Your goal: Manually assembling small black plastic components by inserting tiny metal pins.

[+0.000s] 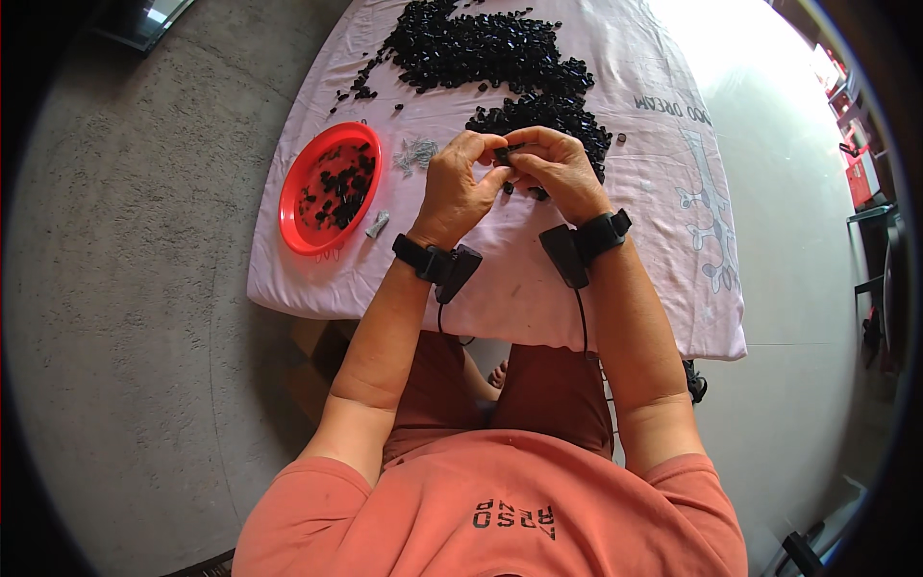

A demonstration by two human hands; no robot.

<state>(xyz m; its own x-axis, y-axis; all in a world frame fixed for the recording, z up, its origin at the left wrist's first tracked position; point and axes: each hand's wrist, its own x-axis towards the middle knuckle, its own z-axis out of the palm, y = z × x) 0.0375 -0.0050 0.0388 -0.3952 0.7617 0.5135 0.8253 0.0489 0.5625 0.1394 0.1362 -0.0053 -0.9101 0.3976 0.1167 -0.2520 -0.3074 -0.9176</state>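
Note:
My left hand (pixel 460 183) and my right hand (pixel 555 168) meet above the table, fingertips pinched together on a small black plastic part (pixel 507 152). Both wrists wear black bands with dangling cables. Just beyond my hands lies a big heap of small black parts (pixel 500 58) on the pale pink cloth (pixel 538 279). A red round plate (pixel 330 188) holding several black parts sits to the left of my left hand. A small pile of tiny metal pieces (pixel 415 154) lies between the plate and my hands.
A small grey piece (pixel 377 225) rests by the plate's right edge. Loose black parts are scattered near the heap's left side. Grey concrete floor surrounds the table; red items and furniture stand at the far right edge.

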